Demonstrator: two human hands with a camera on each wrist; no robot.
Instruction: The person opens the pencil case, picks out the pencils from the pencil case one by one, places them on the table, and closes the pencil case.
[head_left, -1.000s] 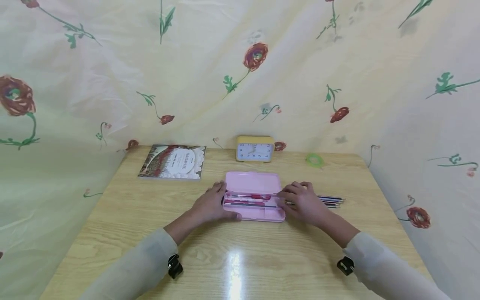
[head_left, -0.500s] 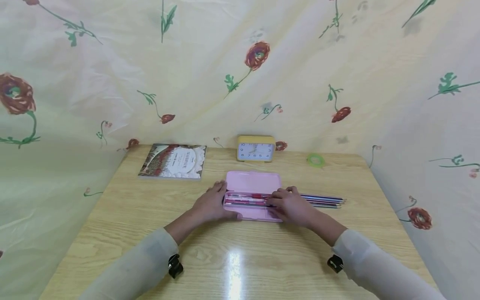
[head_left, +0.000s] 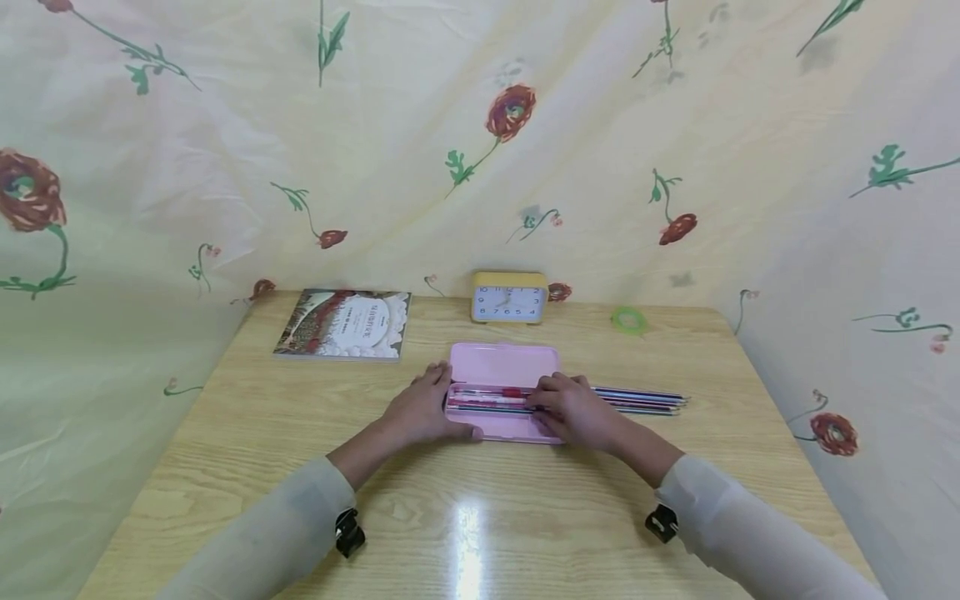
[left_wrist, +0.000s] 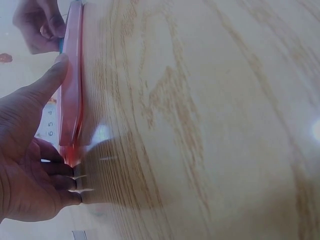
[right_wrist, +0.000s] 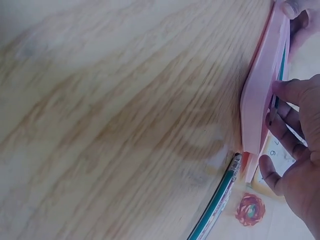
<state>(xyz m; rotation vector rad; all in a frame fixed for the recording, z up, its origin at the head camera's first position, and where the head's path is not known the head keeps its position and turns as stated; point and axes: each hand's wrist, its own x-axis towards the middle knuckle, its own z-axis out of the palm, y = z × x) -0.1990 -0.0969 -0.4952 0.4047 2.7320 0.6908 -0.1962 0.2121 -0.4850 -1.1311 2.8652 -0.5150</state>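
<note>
An open pink pencil case (head_left: 506, 429) lies in the middle of the table, its lid folded back. Several pens (head_left: 480, 397) rest in its long compartment. My left hand (head_left: 426, 408) holds the case's left end, thumb along the front wall and fingers around the end. Over the right part of the case, my right hand (head_left: 577, 410) pinches a green pencil (right_wrist: 282, 67) between thumb and fingers. That pencil lies along the inside of the case in the right wrist view. Several striped pencils (head_left: 645, 400) lie on the table just right of the case, partly behind the right hand.
A yellow alarm clock (head_left: 510, 298) stands behind the case, near the flowered cloth (head_left: 375, 150). At the back left lies a booklet (head_left: 345, 325). A roll of green tape (head_left: 628, 320) lies at the back right of the wooden table (head_left: 375, 517).
The right hand has moved left from the case's right end to over its compartment, bringing the pencil in. More of the pencils on the table now show. The left hand has stayed put.
</note>
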